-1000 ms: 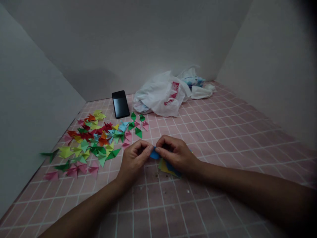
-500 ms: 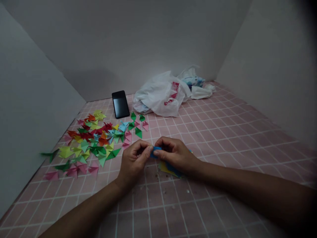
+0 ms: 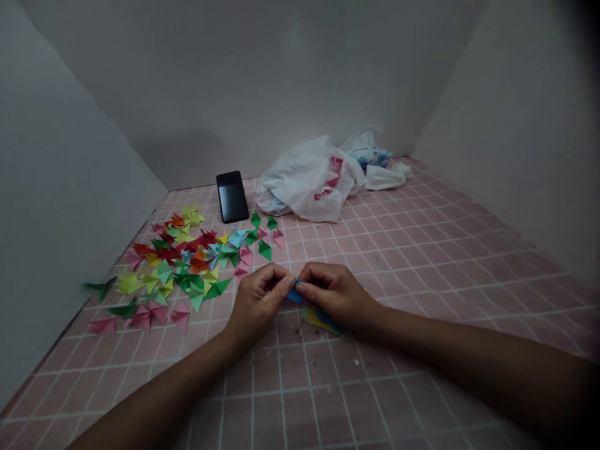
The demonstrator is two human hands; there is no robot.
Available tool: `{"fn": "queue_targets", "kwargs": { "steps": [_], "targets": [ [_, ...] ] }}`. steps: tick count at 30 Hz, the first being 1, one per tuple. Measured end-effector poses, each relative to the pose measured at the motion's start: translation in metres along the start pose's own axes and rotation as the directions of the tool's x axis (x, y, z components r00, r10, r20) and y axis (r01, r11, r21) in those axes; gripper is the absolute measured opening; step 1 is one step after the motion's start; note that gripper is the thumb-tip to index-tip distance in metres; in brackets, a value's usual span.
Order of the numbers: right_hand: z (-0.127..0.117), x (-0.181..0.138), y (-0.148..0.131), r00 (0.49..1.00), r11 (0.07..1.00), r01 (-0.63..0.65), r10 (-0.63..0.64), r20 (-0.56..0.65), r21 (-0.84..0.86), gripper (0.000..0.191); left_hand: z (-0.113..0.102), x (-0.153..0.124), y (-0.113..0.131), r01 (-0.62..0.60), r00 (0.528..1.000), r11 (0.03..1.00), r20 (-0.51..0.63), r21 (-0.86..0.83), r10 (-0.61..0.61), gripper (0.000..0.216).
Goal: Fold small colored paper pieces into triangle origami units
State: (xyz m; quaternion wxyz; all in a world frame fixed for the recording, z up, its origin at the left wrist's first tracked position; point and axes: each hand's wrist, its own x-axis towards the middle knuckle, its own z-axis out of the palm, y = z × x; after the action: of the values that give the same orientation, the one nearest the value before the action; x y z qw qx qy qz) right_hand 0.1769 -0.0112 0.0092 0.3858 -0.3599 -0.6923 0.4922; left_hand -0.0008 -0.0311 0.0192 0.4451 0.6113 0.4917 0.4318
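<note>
Blue paper (image 3: 295, 295) is pinched between the fingertips (image 3: 284, 282) of the left hand (image 3: 257, 306) and those of the right hand (image 3: 334, 295). The grip is narrow, with the two sets of fingers almost meeting around the paper and hiding most of it, so its exact fold cannot be made out. It is held just above the pink tiled surface (image 3: 403, 281). Under the right hand lies a yellow and blue paper piece (image 3: 315, 317), and small crumbs (image 3: 294, 329) are scattered just below the hands. Beyond the left hand spreads a loose pile of folded paper triangles (image 3: 164, 256) in green, pink, yellow, red and pale blue, with a green triangle (image 3: 265, 250) near its edge. Farther off lie a black phone (image 3: 232, 197) and a white plastic bag (image 3: 307, 181).

So small a piece could slip if either pinch loosens, or could tear if the hands pull apart too sharply. A careless sweep of the left forearm could scatter the triangles, and the dim light could hide a misaligned edge.
</note>
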Motion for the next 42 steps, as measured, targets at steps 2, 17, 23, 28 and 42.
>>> {"fn": "queue_targets", "kwargs": {
  "steps": [2, 17, 23, 28, 42],
  "targets": [
    [0.001, 0.001, 0.002, 1.000, 1.000, 0.010, -0.010, 0.002, -0.015, 0.017, 0.000, 0.000, 0.000, -0.003, 1.000, 1.000, 0.001, 0.010, 0.003, 0.020],
    [-0.001, 0.001, -0.001, 0.990, 0.991, -0.068, 0.081, -0.113, 0.116, 0.016, 0.009, 0.001, -0.003, 0.178, 0.984, 0.936, 0.073, -0.303, -0.163, 0.029],
    [0.001, 0.000, -0.001, 0.989, 0.985, -0.053, 0.074, -0.126, 0.161, 0.014, 0.008, 0.000, -0.001, 0.121, 0.993, 0.958, 0.023, -0.259, -0.119, 0.021],
    [0.002, 0.000, -0.003, 0.990, 0.985, -0.051, 0.072, -0.125, 0.166, 0.014, 0.006, -0.002, 0.001, 0.093, 0.996, 0.975, 0.013, -0.202, -0.093, 0.022],
    [0.005, -0.002, 0.002, 0.974, 0.900, -0.146, 0.203, -0.098, 0.410, 0.019, 0.011, -0.002, -0.010, 0.234, 0.971, 0.916, 0.117, -0.326, -0.207, 0.024]
  ]
}}
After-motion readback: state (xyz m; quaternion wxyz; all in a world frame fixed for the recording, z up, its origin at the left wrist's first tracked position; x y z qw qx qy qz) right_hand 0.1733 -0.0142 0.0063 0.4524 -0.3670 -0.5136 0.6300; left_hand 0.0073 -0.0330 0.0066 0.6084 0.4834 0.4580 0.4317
